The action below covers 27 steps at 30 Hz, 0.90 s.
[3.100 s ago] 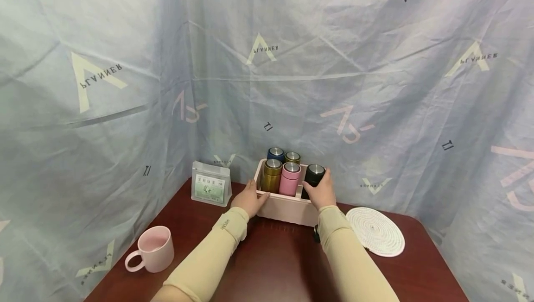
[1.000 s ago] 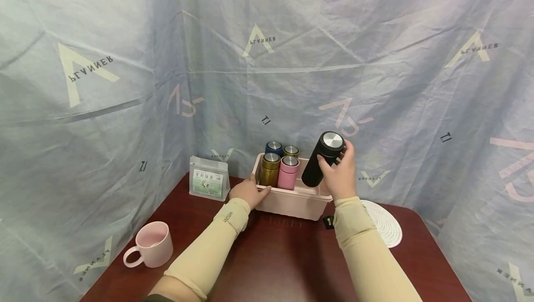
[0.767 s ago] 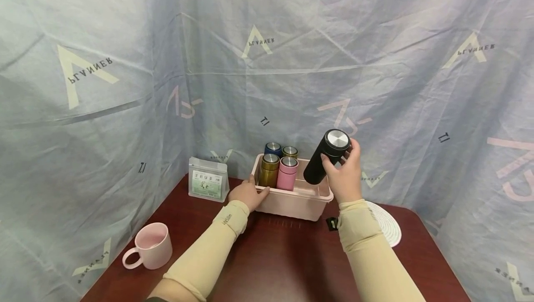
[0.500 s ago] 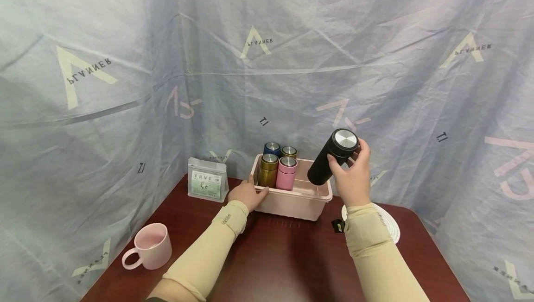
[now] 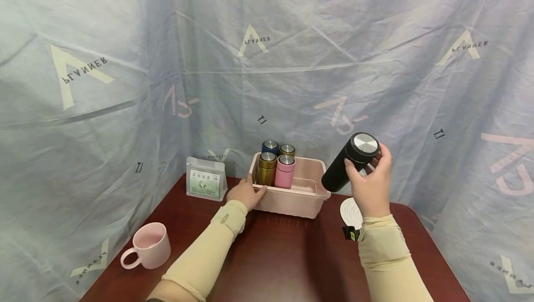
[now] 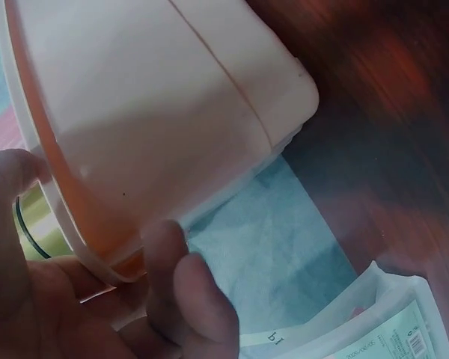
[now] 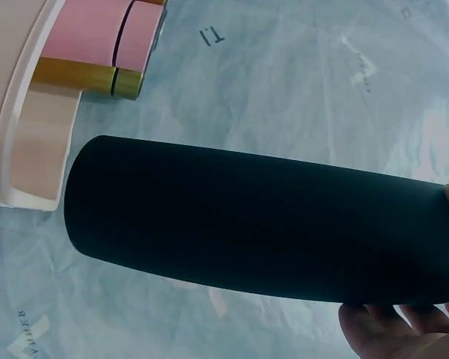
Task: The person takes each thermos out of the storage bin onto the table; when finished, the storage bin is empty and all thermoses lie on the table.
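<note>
My right hand (image 5: 371, 186) grips a black thermos flask (image 5: 350, 160) with a silver lid, held tilted in the air just off the right end of a pink plastic storage bin (image 5: 292, 202). In the right wrist view the flask (image 7: 247, 221) lies across the picture, its base toward the bin. My left hand (image 5: 245, 194) holds the bin's front left corner, thumb at the rim and fingers round the side in the left wrist view. Standing in the bin's left half are a gold flask (image 5: 267, 172), a pink flask (image 5: 285, 174), a blue flask (image 5: 270, 146) and another gold flask (image 5: 287, 149).
A pink mug (image 5: 152, 246) stands at the table's left side. A tea pouch (image 5: 205, 181) is left of the bin. Behind my right forearm lie a white woven mat (image 5: 351, 211) and a small black item (image 5: 350, 233). Hanging cloth (image 5: 292, 61) encloses the dark red table (image 5: 283, 265).
My right hand has lifted the black flask out of the bin's right part, tilted it and carried it rightward past the bin's end. My left hand stays at the bin's corner.
</note>
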Tool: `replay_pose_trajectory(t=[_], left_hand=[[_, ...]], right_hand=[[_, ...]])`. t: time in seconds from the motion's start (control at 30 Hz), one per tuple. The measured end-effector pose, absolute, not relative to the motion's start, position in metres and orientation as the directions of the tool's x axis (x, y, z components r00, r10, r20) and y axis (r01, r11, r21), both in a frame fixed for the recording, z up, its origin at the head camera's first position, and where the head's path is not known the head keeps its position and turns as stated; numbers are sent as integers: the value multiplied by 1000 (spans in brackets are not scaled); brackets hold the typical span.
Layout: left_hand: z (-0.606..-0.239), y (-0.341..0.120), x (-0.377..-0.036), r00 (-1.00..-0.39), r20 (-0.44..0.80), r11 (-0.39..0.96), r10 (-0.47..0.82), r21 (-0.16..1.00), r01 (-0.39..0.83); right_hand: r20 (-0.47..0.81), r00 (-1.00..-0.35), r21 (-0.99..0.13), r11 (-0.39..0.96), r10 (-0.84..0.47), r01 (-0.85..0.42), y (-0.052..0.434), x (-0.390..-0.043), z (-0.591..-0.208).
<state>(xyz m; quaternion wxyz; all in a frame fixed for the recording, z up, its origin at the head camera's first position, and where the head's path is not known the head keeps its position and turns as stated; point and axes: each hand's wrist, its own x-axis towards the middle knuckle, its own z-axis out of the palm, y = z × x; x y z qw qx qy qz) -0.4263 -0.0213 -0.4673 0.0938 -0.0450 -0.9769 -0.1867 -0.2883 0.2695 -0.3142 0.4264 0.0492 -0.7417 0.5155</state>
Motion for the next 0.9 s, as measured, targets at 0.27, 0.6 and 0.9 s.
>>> replay_pose_trajectory(t=[0.27,0.6,0.9], left_hand=[[-472,-26,-428,-979,196,927,46,357,115],[-471,-26,-431,-978,202,915,50,383,126],[-467,-22,-431,-980,188,913,57,387,127]], right_hand=[[623,-664,-767,489,414,-415,283,-274,-322],[578,-689,-783,534,437,-318,310,-268,-345],[524,-709,-804,549,472,-229,327,-267,-373]])
